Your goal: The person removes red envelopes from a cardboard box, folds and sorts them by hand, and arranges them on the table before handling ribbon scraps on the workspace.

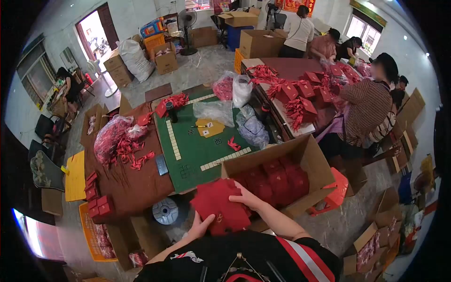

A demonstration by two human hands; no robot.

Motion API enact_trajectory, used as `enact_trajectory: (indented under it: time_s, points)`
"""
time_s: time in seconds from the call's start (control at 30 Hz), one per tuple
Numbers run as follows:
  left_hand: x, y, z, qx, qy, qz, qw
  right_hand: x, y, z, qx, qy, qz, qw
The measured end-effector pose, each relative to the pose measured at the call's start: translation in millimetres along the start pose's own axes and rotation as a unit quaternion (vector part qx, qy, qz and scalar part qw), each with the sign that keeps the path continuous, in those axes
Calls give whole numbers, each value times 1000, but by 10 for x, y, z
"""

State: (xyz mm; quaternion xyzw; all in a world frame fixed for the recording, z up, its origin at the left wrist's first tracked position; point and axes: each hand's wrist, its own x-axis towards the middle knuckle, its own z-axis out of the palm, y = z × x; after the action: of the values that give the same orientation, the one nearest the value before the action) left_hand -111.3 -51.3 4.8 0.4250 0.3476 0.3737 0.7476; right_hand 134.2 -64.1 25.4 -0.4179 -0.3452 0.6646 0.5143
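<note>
A stack of red boxes (221, 204) with small gold marks is held in front of my body. My left hand (201, 226) grips its lower left side, thumb on top. My right hand (246, 197) is closed over the upper right side, fingers curled along the edge. Just beyond my right hand stands an open cardboard carton (307, 157), packed with rows of similar red boxes (277, 181). How many boxes are between my hands I cannot make out.
Ahead is a green mahjong table (188, 162) with tiles, plastic bags and red ribbons. On its left, a brown-covered table (136, 185) bears red bundles. A red stool (336, 190) stands beside the carton. Several people work at the right-hand table (286, 63). Cartons lie around the floor.
</note>
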Motion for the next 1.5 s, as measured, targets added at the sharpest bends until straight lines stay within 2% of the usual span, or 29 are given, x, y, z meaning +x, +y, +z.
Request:
enact_trajectory:
  time_s: [0.07, 0.1, 0.17, 0.23, 0.27, 0.3, 0.33, 0.4, 0.47, 0.5, 0.53, 0.57, 0.6, 0.67, 0.7, 0.77, 0.8, 0.87, 0.93, 1.03, 1.1, 1.17, 1.2, 1.27, 1.3, 1.33, 1.4, 1.43, 1.5]
  points:
    - [-75, -92, -139, 135, -42, -39, 989, -143, 111, -83, -49, -26, 60, 997]
    - [-69, -51, -173, 148, -74, -36, 986, -171, 69, -87, -11, -62, 41, 997]
    - [-21, 268, -126, 137, -111, -110, 978, -200, 50, -120, 67, -87, 80, 991]
    - [108, 509, -125, 137, -110, -139, 974, -182, 152, -66, 100, -71, 101, 987]
    - [146, 597, -144, 128, -114, -156, 973, -178, 133, 46, 95, -23, 86, 991]
    - [200, 550, -152, 41, -82, -135, 987, -168, 119, 154, 87, 23, 69, 994]
    - [206, 515, -143, 41, -80, -136, 987, -183, 141, 270, 154, 85, 90, 980]
    - [200, 428, -16, 116, 10, -19, 993, -173, 141, 376, 175, 94, 53, 979]
    - [90, 537, 115, 128, 47, -53, 989, -190, 140, 368, 192, 85, 17, 978]
    - [50, 507, 109, 185, 8, 7, 983, -204, 121, 295, 194, 84, 23, 977]
    - [11, 462, 107, 239, -30, 65, 968, -213, 88, 176, 149, 36, 70, 986]
    - [-11, 412, 92, 228, -60, 51, 970, -212, 73, 65, 104, -13, 120, 987]
    - [-27, 385, 85, 248, -76, 42, 965, -162, 78, -40, 40, -84, 120, 988]
    - [-56, 466, 165, 295, -114, 46, 948, -92, 9, -66, -24, -95, 116, 988]
    - [-68, 527, 211, 312, -93, 9, 945, -40, -43, -81, -20, -69, 158, 985]
    - [-171, 463, 167, 298, -54, -11, 953, -6, -37, 9, 107, -84, 161, 978]
    - [-170, 408, 115, 270, -39, 22, 962, -17, -34, 49, 103, -68, 167, 978]
    - [-225, 630, 127, 208, 1, 19, 978, 24, 122, 106, 116, -75, 160, 977]
    - [-155, 679, -4, 39, -5, 73, 997, 87, 225, 187, 118, -97, 165, 974]
    - [33, 695, -222, 27, -7, 166, 986, 87, 322, 334, 92, -99, 195, 972]
    - [89, 649, -331, 34, -37, 180, 982, 68, 357, 414, 81, -59, 201, 974]
    - [113, 537, -426, 40, -52, 188, 980, 57, 375, 435, 73, -71, 216, 971]
    - [95, 616, -432, 40, -49, 185, 981, 43, 381, 453, 66, -75, 230, 968]
    - [83, 815, -455, 78, -57, 97, 991, 23, 374, 622, 63, -75, 235, 967]
    - [185, 873, -567, 133, -80, 106, 982, 29, 376, 686, 56, -77, 235, 967]
    - [179, 857, -597, 132, -80, 105, 982, 40, 393, 711, 55, -76, 236, 967]
    - [132, 869, -623, 97, 23, 32, 995, 113, 452, 770, 72, -56, 256, 962]
    - [90, 869, -668, 35, 11, -17, 999, 145, 499, 805, 70, -57, 256, 963]
    - [-39, 860, -606, 9, 29, 27, 999, 170, 590, 899, 120, -5, 106, 987]
